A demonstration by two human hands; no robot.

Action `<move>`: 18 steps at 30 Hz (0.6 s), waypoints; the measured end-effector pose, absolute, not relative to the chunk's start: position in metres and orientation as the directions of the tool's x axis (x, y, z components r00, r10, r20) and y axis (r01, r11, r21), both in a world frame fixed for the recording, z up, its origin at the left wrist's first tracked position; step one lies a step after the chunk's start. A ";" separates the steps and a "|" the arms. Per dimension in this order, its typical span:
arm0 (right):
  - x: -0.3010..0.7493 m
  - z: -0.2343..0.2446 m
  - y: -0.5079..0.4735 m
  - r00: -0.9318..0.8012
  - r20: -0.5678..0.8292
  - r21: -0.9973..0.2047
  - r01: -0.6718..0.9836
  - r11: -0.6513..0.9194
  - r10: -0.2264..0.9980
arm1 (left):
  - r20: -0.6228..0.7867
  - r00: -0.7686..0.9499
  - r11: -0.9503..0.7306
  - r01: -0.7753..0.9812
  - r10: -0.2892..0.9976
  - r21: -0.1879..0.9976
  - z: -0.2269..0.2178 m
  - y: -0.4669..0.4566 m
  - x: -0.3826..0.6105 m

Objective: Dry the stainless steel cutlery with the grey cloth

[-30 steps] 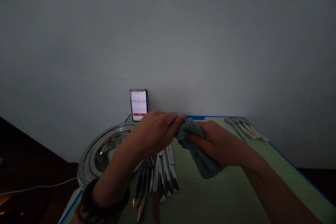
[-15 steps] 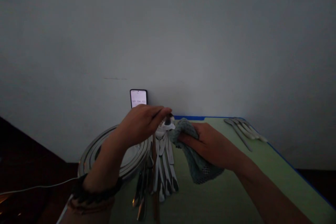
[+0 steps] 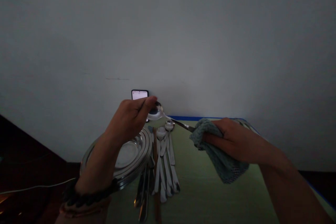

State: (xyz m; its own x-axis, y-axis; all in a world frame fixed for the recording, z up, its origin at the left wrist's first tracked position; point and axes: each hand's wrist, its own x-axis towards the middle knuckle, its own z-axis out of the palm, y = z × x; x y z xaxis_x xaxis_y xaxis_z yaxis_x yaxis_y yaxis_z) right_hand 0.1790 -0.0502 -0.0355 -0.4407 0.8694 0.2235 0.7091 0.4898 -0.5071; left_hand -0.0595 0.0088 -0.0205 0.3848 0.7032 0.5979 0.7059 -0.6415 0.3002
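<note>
My left hand (image 3: 131, 117) pinches the bowl end of a shiny metal spoon (image 3: 176, 122), held in the air above the table. At the spoon's handle end, my right hand (image 3: 231, 138) is closed on a grey-green cloth (image 3: 223, 162), which wraps round the handle and hides its tip. Below the spoon lie several metal spoons (image 3: 161, 133) in a row, handles toward me. Left of them are a long brown stick (image 3: 156, 199) and several dark-handled pieces of cutlery (image 3: 143, 196).
Stacked round metal dishes (image 3: 128, 154) stand at the left, partly behind my left forearm. A phone (image 3: 140, 93) leans on the wall behind my left hand. Cutlery at the table's far right corner (image 3: 240, 122) is mostly covered by my right hand. A white cable (image 3: 39, 188) runs off left.
My right hand and the cloth have moved right, away from my left hand, baring the spoon's neck and handle. My left hand has shifted slightly left and up.
</note>
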 end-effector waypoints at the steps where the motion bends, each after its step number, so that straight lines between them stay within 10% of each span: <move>1: 0.177 -0.037 -0.050 -0.438 0.240 -0.512 0.701 0.497 0.866 | 0.598 0.402 -0.654 0.700 0.693 0.288 -0.022 0.008 -0.055; 10: 0.154 -0.052 -0.049 -0.406 0.392 -0.397 0.735 0.550 0.825 | 0.531 0.636 -0.801 0.579 0.560 0.151 -0.030 -0.004 -0.024; 18: 0.153 -0.061 -0.048 -0.328 0.669 0.036 0.910 0.412 0.667 | 0.105 0.572 -0.441 0.490 0.814 0.752 -0.030 -0.005 -0.031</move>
